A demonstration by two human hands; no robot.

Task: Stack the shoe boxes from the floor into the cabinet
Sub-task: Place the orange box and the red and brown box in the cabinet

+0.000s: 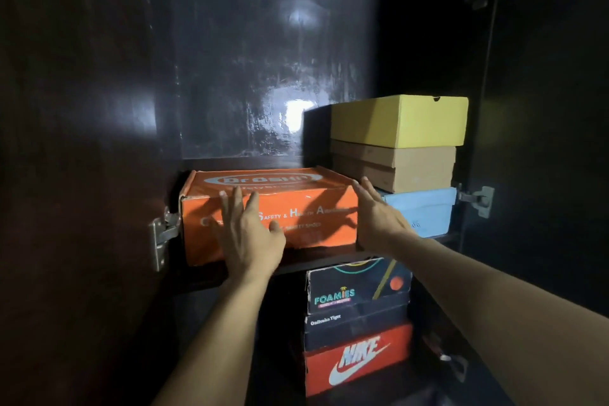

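Observation:
A large orange shoe box lies on the left side of the cabinet's upper shelf, its front end facing me. My left hand lies flat against that front face, fingers straight and spread. My right hand presses straight fingers against the box's right front corner. To the right on the same shelf stand a light blue box, a brown box on it and a yellow box on top.
On the lower shelf sits a stack: a dark Foamies box, a black Onitsuka Tiger box and a red Nike box. Metal hinges flank the opening, with dark doors swung out on both sides. Space remains above the orange box.

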